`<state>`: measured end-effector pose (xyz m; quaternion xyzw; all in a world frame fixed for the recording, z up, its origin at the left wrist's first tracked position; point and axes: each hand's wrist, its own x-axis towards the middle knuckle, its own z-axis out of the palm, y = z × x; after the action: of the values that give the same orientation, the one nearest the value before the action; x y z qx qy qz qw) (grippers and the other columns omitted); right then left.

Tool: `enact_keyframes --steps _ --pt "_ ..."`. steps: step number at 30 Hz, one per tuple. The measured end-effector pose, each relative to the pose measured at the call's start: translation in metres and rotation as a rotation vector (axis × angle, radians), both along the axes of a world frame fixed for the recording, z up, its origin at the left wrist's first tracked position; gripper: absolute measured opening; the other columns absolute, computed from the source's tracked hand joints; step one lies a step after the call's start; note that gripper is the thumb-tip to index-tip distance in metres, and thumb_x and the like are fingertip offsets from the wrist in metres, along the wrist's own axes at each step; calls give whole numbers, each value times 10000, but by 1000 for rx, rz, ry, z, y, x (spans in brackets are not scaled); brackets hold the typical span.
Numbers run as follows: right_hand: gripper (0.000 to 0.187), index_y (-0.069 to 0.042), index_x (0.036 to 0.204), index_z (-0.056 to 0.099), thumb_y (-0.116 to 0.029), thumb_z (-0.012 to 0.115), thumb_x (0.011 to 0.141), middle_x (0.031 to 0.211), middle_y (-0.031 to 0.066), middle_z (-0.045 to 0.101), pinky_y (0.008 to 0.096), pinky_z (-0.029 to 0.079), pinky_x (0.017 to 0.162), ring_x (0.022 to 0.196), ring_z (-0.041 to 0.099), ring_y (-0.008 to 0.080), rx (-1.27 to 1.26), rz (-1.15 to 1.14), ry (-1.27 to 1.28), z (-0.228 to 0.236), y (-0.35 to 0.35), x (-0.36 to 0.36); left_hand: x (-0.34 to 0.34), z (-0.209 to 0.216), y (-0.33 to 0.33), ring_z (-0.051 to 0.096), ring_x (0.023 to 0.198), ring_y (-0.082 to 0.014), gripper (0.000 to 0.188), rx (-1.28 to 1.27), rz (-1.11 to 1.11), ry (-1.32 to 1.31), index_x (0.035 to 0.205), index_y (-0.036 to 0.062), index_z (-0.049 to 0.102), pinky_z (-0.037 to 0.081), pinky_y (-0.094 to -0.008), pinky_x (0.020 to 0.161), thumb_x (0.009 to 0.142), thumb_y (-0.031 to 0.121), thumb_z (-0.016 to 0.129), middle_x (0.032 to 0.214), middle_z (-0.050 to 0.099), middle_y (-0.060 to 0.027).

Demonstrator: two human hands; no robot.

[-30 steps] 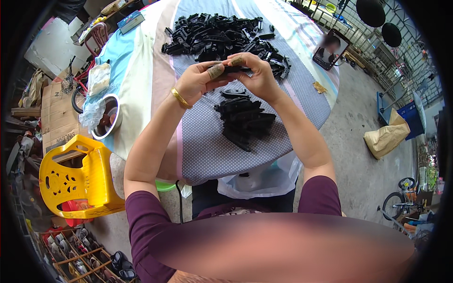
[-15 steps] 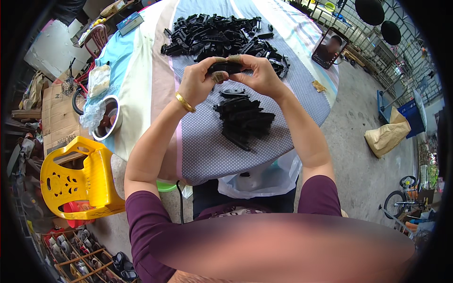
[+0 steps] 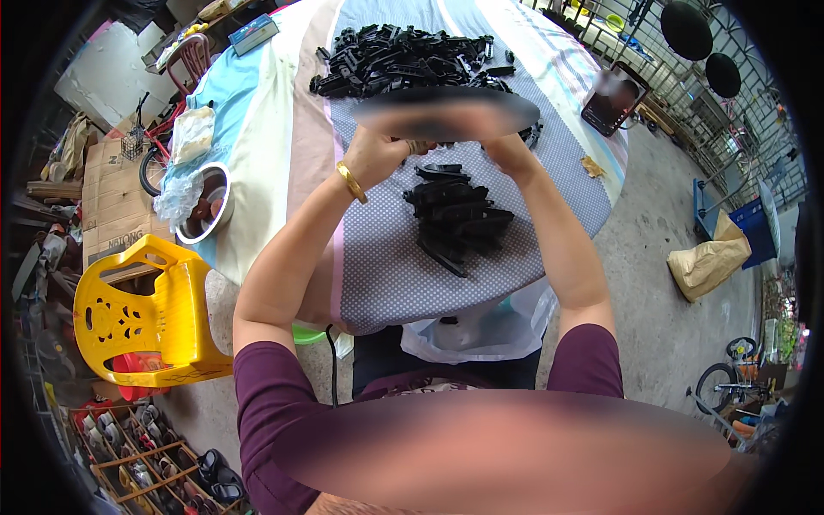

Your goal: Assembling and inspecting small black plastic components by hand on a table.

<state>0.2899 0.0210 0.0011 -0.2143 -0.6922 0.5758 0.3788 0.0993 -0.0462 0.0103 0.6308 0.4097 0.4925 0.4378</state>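
Both hands are raised over the near side of a round table, and a blurred oval hides most of the fingers. My left hand (image 3: 376, 159), with a gold bangle at the wrist, is closed, its taped thumb bent against a dark piece that looks like a black plastic part. Opposite it, my right hand (image 3: 511, 154) shows only its heel and wrist; its fingers are lost in the blur. Just below the hands lies a small stack of long black plastic parts (image 3: 459, 215). Beyond them spreads a larger loose heap of black plastic parts (image 3: 403, 60).
The patterned tablecloth (image 3: 369, 283) covers the table. A phone (image 3: 614, 99) stands at its right edge; a white bowl (image 3: 225, 206) and plastic bag (image 3: 178, 206) sit left. A yellow chair (image 3: 184, 318) is at lower left. A translucent bag (image 3: 481, 335) hangs at my lap.
The view has shifted slightly, moving the table a little rightward in the picture. Both hands stay raised in much the same place; the black part, clearly held between them earlier, is now mostly blurred over.
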Motion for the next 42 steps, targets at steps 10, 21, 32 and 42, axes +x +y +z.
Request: enact_keyframes --steps 10,21,32,42 --pt "297 -88 998 642 -298 622 790 929 108 628 365 462 800 930 553 268 880 -481 -697 -29 7 -16 22 34 -36 527 1038 -267 432 443 -516 692 1008 96 653 425 -363 918 595 116 779 1100 570 -99" --pt "281 -76 951 596 -128 655 681 919 120 618 383 474 787 883 582 295 732 -442 -680 -25 7 -7 0 -15 92 643 739 -247 305 140 326 986 858 67 696 491 -334 682 784 355 630 780 661 -133" --pt "364 -50 875 634 -343 743 690 673 82 616 310 449 560 580 573 198 544 -628 -554 -3 20 15 25 -26 131 631 920 -290 400 -202 497 1122 942 48 672 506 -357 796 707 371 676 980 650 -161" --pt "243 23 982 612 -126 658 795 759 71 607 242 457 584 634 549 102 601 -521 -224 -8 20 6 6 -10 72 657 725 -192 253 -29 403 382 889 -31 558 526 -306 614 762 165 654 805 638 -166"
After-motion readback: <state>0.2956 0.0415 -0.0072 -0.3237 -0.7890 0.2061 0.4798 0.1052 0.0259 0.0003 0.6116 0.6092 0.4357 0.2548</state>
